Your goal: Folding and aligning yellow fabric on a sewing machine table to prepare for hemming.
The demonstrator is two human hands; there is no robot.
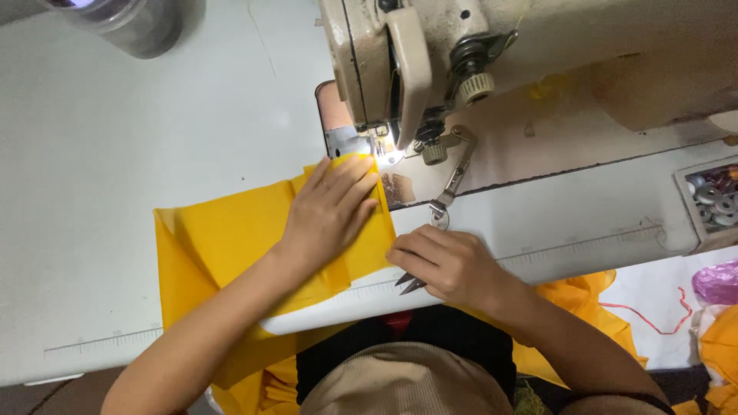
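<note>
Head view shows your left hand (pixel 332 211) pressed flat, fingers together, on the thin yellow fabric sheet (pixel 223 238), while your right hand (pixel 446 265) grips small metal thread snips (pixel 410 283).

A person's left hand (pixel 332 209) presses flat on a folded piece of thin yellow fabric (pixel 231 238) at the needle of a cream-coloured industrial sewing machine (pixel 407 54), on a white work table (pixel 115 154). The right hand (pixel 450 265), just beside the cloth's edge, grips small metal thread snips (pixel 410 283), blades pointing left. A grey tray of metal bobbins (pixel 715 196) sits at right; more yellow cloth hangs below the table edge.
</note>
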